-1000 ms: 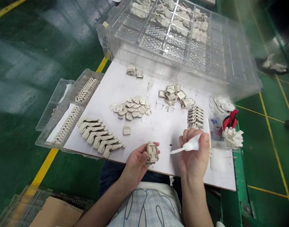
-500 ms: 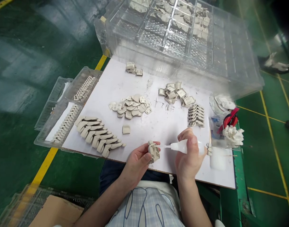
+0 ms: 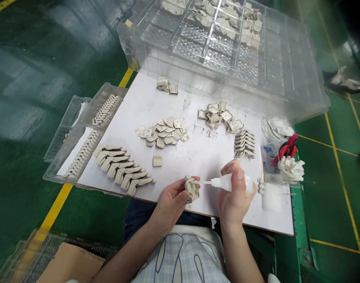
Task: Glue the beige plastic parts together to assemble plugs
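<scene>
Between thumb and fingers, my left hand (image 3: pixel 171 202) pinches a beige plastic part (image 3: pixel 192 190) near the table's front edge, its slotted inner side turned to the right. My right hand (image 3: pixel 236 196) is closed around a white squeeze bottle (image 3: pixel 227 182) with a thin nozzle. The nozzle points left, and its tip is at the upper edge of the held part; whether it touches I cannot tell. Beyond my left hand lies a single beige piece (image 3: pixel 157 161). A loose pile of flat beige pieces (image 3: pixel 165 133) sits farther back.
Nested beige parts (image 3: pixel 123 167) form a row at front left, beside clear trays (image 3: pixel 54 175) holding more. Another pile (image 3: pixel 216 114) and a short stack (image 3: pixel 244 144) lie right. A large compartmented clear tray (image 3: pixel 227 78) spans the back. Red-handled pliers (image 3: pixel 287 149) stand at the right edge.
The nozzle tip has shifted very slightly left along the held part, with my right hand. My left hand and the other pieces stay in place.
</scene>
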Demonstrator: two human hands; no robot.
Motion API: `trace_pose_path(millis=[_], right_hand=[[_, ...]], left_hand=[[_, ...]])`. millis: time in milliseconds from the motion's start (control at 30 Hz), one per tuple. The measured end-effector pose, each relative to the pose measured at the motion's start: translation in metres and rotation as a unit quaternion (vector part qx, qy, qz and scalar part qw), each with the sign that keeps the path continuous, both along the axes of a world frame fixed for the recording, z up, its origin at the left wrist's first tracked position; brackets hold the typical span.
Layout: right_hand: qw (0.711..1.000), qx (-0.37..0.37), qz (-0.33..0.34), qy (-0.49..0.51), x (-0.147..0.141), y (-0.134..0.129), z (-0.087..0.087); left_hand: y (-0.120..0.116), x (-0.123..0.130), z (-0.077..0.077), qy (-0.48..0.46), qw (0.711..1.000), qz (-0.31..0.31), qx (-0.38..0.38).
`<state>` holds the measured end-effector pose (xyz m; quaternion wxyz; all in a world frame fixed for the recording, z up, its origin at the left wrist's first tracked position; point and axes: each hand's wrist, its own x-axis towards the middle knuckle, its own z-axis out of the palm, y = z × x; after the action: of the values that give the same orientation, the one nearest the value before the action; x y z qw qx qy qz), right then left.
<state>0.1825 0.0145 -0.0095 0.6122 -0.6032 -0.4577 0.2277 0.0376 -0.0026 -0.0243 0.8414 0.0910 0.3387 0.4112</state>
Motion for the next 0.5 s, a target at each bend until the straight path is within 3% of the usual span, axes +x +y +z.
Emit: trace_pose_path(millis=[500], right_hand=[[1.000,0.017,-0.004,0.024,0.0034,0.0000,0.0038]], left_hand=[[-0.0004,0.0003,-0.0006,0.004,1.000,0.003,-0.010]])
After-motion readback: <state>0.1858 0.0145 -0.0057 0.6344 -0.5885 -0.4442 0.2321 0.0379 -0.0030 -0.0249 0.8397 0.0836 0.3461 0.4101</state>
